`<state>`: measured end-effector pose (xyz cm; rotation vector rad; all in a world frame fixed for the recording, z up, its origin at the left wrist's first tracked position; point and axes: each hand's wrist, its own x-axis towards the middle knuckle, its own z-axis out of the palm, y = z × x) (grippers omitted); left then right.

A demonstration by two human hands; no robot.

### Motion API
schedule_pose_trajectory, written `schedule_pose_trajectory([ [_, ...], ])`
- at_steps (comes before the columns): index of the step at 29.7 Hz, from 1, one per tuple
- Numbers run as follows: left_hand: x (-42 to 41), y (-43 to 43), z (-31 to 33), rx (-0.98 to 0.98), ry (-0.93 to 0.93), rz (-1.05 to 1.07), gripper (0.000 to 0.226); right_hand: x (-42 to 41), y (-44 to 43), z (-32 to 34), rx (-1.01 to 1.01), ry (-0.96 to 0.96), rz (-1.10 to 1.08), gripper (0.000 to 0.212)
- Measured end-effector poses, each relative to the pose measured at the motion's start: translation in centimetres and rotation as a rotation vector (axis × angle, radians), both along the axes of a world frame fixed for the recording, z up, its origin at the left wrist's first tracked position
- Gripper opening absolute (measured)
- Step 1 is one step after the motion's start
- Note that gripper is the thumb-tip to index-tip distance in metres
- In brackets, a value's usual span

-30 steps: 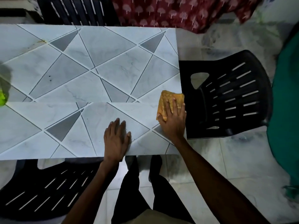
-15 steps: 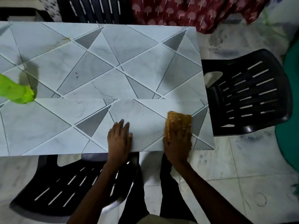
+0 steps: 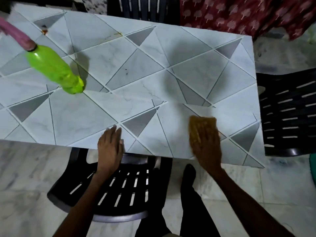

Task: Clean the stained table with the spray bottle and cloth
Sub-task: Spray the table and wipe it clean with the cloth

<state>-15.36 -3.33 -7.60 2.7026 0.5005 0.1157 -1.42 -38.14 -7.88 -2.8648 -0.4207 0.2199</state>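
The table [image 3: 136,69] has a pale top patterned with grey triangles. My right hand [image 3: 207,147] lies flat on an orange cloth [image 3: 200,124] near the table's front right, blurred by motion. My left hand [image 3: 110,144] rests palm down on the front edge, fingers together, holding nothing. A green spray bottle [image 3: 54,69] with a pink head [image 3: 17,35] stands at the left of the table. A yellowish stain [image 3: 113,35] and a small dark spot [image 3: 126,71] mark the far and middle parts of the top. Another small stain [image 3: 44,29] lies at the far left.
A black slatted chair [image 3: 123,190] stands under the front edge between my arms. A second black chair [image 3: 289,113] is at the table's right end, a third [image 3: 143,7] behind it. A red patterned cloth [image 3: 239,14] hangs at the back right. My legs [image 3: 188,202] stand on the marble floor.
My right hand has drawn the cloth from the table's right edge towards the front and leftwards. The view has swung left, bringing the spray bottle fully in. The left hand stays planted.
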Motion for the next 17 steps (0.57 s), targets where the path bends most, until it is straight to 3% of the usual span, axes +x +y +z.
schedule_pose_trajectory([
  [2, 0.0, -0.1, 0.2, -0.017, -0.002, 0.018, 0.046, 3.9, 4.2, 0.6, -0.008, 0.000, -0.179, 0.066],
  [4, 0.1, -0.3, 0.6, -0.034, 0.003, 0.064, 0.046, 6.4, 11.0, 1.0, -0.029, -0.014, -0.188, 0.065],
  [7, -0.3, 0.8, 1.0, -0.008, 0.017, 0.127, 0.049, 3.9, 20.6, 0.3, -0.010, -0.129, 0.171, 0.067],
  [9, -0.9, 2.2, 0.8, 0.011, 0.049, 0.133, 0.057, -1.6, 23.1, 0.6, 0.001, -0.093, 0.502, 0.071],
  [11, -1.7, 3.7, 0.8, -0.001, 0.066, 0.118, 0.065, -5.7, 21.3, 0.8, 0.034, -0.037, 0.727, 0.068],
  [14, -2.3, 4.5, 0.7, -0.030, 0.066, 0.092, 0.078, -5.5, 14.0, 0.3, 0.006, -0.060, 0.858, 0.058],
  [17, -2.0, 4.0, 0.7, -0.003, 0.086, 0.093, 0.081, -2.9, 5.9, 0.2, 0.062, -0.069, 0.510, 0.052],
])
